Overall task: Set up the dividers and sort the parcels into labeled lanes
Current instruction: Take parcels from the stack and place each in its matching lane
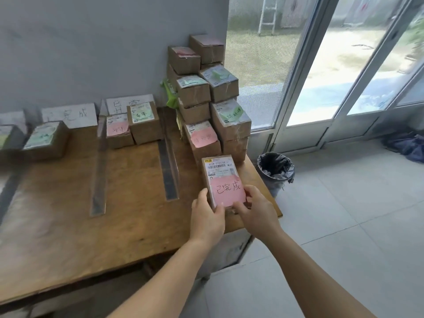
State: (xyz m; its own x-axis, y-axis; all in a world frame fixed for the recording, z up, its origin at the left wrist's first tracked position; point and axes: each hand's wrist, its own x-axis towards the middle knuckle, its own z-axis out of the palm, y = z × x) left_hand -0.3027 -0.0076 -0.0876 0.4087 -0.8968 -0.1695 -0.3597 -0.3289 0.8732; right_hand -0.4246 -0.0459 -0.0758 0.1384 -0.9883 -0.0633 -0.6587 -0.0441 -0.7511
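Note:
Both hands hold one small cardboard parcel (220, 173) with a shipping label and a pink handwritten note, over the table's right end. My left hand (207, 214) grips its left side and my right hand (254, 211) its near right corner. Behind it rises a stack of parcels (206, 95) with pink and green notes. Two clear dividers (168, 154) (99, 171) lie lengthwise on the wooden table (114, 226), marking lanes. Paper lane labels (70, 115) (128, 103) lean on the wall. Two parcels (133, 127) sit in the middle lane, another parcel (46, 141) in the lane to its left.
A bin with a black bag (275, 171) stands on the tiled floor right of the table. Glass doors (321, 88) fill the right side. A grey wall backs the table. A further parcel (9, 138) and a third divider (9, 193) show at the far left edge.

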